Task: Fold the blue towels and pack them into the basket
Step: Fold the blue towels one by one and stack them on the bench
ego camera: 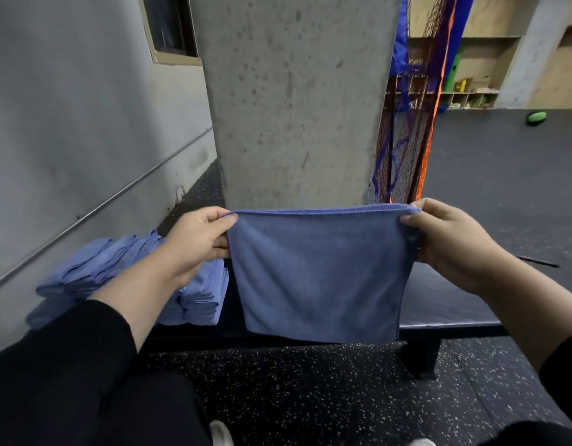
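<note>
A soft, fuzzy blue towel (320,275) hangs in the air, stretched flat like a square, with a stitched edge along the top. The left hand (194,241) pinches its top left corner and the right hand (452,243) pinches its top right corner. Below and behind the towel is a long dark bench (445,304) with a smooth top. A pile of folded blue towels (123,272) lies on the left end of the bench. Behind stands a rough grey concrete pillar (294,101). The floor (310,394) is black with white speckles.
</note>
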`<state>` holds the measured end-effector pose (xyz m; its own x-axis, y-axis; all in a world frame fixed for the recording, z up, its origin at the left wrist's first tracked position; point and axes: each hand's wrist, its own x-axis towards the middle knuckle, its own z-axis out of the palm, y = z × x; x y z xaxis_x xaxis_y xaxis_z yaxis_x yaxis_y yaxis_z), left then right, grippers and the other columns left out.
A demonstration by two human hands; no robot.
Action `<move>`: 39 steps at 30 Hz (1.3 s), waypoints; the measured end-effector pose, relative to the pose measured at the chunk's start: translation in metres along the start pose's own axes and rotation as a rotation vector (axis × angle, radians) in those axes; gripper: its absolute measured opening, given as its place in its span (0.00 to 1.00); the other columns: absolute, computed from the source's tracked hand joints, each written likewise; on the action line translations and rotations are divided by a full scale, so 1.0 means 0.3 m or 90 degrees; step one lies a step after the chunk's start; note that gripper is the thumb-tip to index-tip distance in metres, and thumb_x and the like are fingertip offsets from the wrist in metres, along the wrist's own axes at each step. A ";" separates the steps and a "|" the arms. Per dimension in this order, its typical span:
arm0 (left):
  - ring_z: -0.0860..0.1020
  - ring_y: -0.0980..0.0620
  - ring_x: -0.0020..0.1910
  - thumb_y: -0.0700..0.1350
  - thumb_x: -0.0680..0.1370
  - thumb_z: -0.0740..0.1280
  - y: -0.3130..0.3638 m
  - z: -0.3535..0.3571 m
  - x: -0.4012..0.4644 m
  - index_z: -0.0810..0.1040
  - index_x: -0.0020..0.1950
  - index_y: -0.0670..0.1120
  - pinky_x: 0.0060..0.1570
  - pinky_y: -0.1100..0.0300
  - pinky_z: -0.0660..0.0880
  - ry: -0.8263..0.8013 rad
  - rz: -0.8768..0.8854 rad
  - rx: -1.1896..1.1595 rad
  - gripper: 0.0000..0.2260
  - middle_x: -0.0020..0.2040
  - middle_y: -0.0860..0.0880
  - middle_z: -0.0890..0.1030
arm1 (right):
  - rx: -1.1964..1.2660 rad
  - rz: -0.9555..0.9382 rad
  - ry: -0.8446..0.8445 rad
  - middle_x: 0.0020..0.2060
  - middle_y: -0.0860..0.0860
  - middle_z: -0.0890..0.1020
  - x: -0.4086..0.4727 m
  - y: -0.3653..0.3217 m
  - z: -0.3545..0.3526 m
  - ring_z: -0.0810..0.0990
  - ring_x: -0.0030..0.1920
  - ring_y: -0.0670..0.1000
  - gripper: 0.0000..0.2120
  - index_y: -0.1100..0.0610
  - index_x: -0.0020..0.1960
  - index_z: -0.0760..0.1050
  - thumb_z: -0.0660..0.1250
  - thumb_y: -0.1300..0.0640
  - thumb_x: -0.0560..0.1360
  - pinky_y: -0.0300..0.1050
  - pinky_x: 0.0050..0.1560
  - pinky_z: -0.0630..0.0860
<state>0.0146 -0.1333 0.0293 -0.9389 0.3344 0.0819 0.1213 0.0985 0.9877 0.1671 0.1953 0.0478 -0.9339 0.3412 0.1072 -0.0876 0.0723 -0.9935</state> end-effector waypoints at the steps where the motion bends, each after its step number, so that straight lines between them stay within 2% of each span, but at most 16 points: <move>1: 0.80 0.43 0.43 0.42 0.84 0.64 -0.019 0.007 -0.005 0.80 0.49 0.42 0.49 0.48 0.80 -0.012 -0.013 0.002 0.07 0.44 0.42 0.83 | -0.013 0.003 -0.005 0.34 0.50 0.77 -0.009 0.014 -0.006 0.77 0.34 0.47 0.09 0.54 0.43 0.72 0.63 0.63 0.81 0.43 0.36 0.75; 6: 0.80 0.48 0.36 0.42 0.85 0.60 -0.110 0.050 0.061 0.79 0.53 0.39 0.38 0.56 0.79 -0.040 -0.057 0.043 0.10 0.43 0.41 0.81 | -0.050 0.024 0.009 0.33 0.50 0.78 0.050 0.097 -0.044 0.77 0.33 0.47 0.04 0.57 0.46 0.74 0.66 0.63 0.80 0.45 0.36 0.74; 9: 0.78 0.46 0.39 0.42 0.85 0.61 -0.128 0.082 0.198 0.78 0.53 0.40 0.39 0.55 0.76 -0.022 -0.058 0.040 0.09 0.44 0.39 0.79 | -0.076 0.032 0.080 0.39 0.56 0.78 0.199 0.132 -0.039 0.76 0.39 0.53 0.03 0.58 0.52 0.76 0.68 0.60 0.79 0.50 0.41 0.75; 12: 0.75 0.44 0.47 0.43 0.84 0.61 -0.160 0.111 0.436 0.79 0.54 0.43 0.48 0.50 0.72 0.022 -0.056 0.049 0.07 0.49 0.41 0.78 | -0.161 0.025 0.151 0.40 0.57 0.79 0.443 0.182 -0.038 0.77 0.41 0.56 0.07 0.55 0.48 0.78 0.72 0.52 0.74 0.55 0.44 0.76; 14: 0.77 0.46 0.55 0.44 0.83 0.60 -0.199 0.139 0.574 0.76 0.65 0.45 0.57 0.51 0.74 0.084 -0.046 0.195 0.12 0.58 0.46 0.78 | -0.324 0.039 0.182 0.47 0.55 0.82 0.601 0.235 -0.047 0.81 0.48 0.57 0.19 0.55 0.56 0.78 0.75 0.45 0.71 0.54 0.53 0.79; 16: 0.77 0.44 0.59 0.43 0.84 0.59 -0.255 0.192 0.609 0.71 0.73 0.45 0.58 0.51 0.74 0.106 -0.008 0.406 0.16 0.64 0.47 0.78 | -0.490 0.058 0.208 0.58 0.55 0.80 0.669 0.304 -0.024 0.79 0.56 0.58 0.27 0.56 0.66 0.72 0.74 0.45 0.73 0.54 0.57 0.77; 19: 0.75 0.42 0.66 0.46 0.85 0.59 -0.420 0.295 0.502 0.71 0.74 0.47 0.63 0.50 0.72 -0.030 0.082 0.547 0.17 0.68 0.45 0.76 | -0.581 0.008 0.117 0.53 0.55 0.80 0.610 0.482 0.058 0.79 0.51 0.56 0.16 0.55 0.58 0.74 0.69 0.46 0.76 0.45 0.48 0.72; 21: 0.67 0.46 0.75 0.51 0.85 0.58 -0.579 0.344 0.400 0.68 0.77 0.49 0.72 0.52 0.65 -0.223 0.091 0.690 0.20 0.77 0.49 0.68 | -0.660 0.032 -0.041 0.61 0.55 0.79 0.494 0.657 0.113 0.78 0.60 0.57 0.18 0.56 0.65 0.74 0.66 0.47 0.79 0.46 0.55 0.71; 23: 0.51 0.51 0.82 0.57 0.85 0.54 -0.695 0.354 0.352 0.54 0.83 0.52 0.79 0.50 0.51 -0.396 0.039 0.814 0.26 0.83 0.51 0.51 | -0.734 0.079 -0.178 0.73 0.54 0.70 0.387 0.807 0.133 0.69 0.73 0.56 0.23 0.55 0.73 0.68 0.61 0.45 0.82 0.49 0.67 0.66; 26: 0.38 0.55 0.81 0.60 0.85 0.51 -0.731 0.327 0.350 0.43 0.83 0.55 0.80 0.46 0.42 -0.464 -0.007 0.822 0.29 0.82 0.55 0.38 | -0.848 0.031 -0.247 0.82 0.50 0.50 0.309 0.915 0.111 0.48 0.81 0.52 0.30 0.53 0.81 0.53 0.54 0.42 0.84 0.52 0.79 0.48; 28: 0.37 0.55 0.80 0.60 0.85 0.51 -0.724 0.312 0.357 0.42 0.83 0.57 0.79 0.45 0.42 -0.468 -0.014 0.813 0.30 0.82 0.55 0.37 | -0.825 0.001 -0.248 0.81 0.47 0.48 0.305 0.917 0.084 0.46 0.81 0.50 0.31 0.51 0.82 0.52 0.54 0.41 0.83 0.50 0.80 0.45; 32: 0.41 0.54 0.81 0.61 0.84 0.52 -0.714 0.297 0.351 0.48 0.83 0.56 0.79 0.43 0.41 -0.440 0.024 0.841 0.29 0.83 0.53 0.42 | -0.752 -0.110 -0.329 0.79 0.46 0.60 0.296 0.901 -0.008 0.57 0.79 0.47 0.27 0.50 0.72 0.69 0.63 0.37 0.78 0.43 0.78 0.52; 34: 0.52 0.54 0.81 0.61 0.84 0.54 -0.712 0.301 0.345 0.64 0.79 0.54 0.79 0.46 0.47 -0.388 0.108 0.853 0.24 0.82 0.51 0.55 | -0.725 -0.157 -0.321 0.72 0.49 0.72 0.301 0.890 -0.053 0.73 0.70 0.50 0.19 0.52 0.63 0.77 0.72 0.45 0.76 0.36 0.70 0.62; 35: 0.60 0.54 0.79 0.61 0.83 0.55 -0.714 0.306 0.339 0.72 0.72 0.54 0.77 0.49 0.52 -0.367 0.161 0.854 0.21 0.79 0.52 0.64 | -0.724 -0.197 -0.302 0.67 0.49 0.77 0.305 0.888 -0.062 0.78 0.63 0.52 0.14 0.53 0.59 0.79 0.74 0.50 0.75 0.36 0.64 0.68; 37: 0.70 0.53 0.70 0.65 0.81 0.53 -0.712 0.326 0.319 0.78 0.59 0.54 0.70 0.52 0.63 -0.359 0.238 0.857 0.21 0.69 0.55 0.74 | -0.757 -0.273 -0.270 0.58 0.49 0.80 0.309 0.885 -0.053 0.80 0.53 0.53 0.08 0.54 0.53 0.81 0.73 0.55 0.75 0.43 0.55 0.76; 39: 0.73 0.52 0.64 0.69 0.78 0.50 -0.697 0.363 0.293 0.78 0.60 0.54 0.64 0.52 0.68 -0.383 0.247 0.855 0.26 0.62 0.56 0.76 | -0.805 -0.294 -0.243 0.52 0.48 0.80 0.307 0.886 -0.025 0.79 0.49 0.54 0.04 0.54 0.50 0.79 0.69 0.56 0.76 0.49 0.47 0.78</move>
<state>-0.0580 -0.0224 -0.1846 -0.5540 0.8273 -0.0926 0.8279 0.5592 0.0428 0.0605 0.2530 -0.2061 -0.9601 -0.2038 0.1917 -0.2329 0.9618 -0.1438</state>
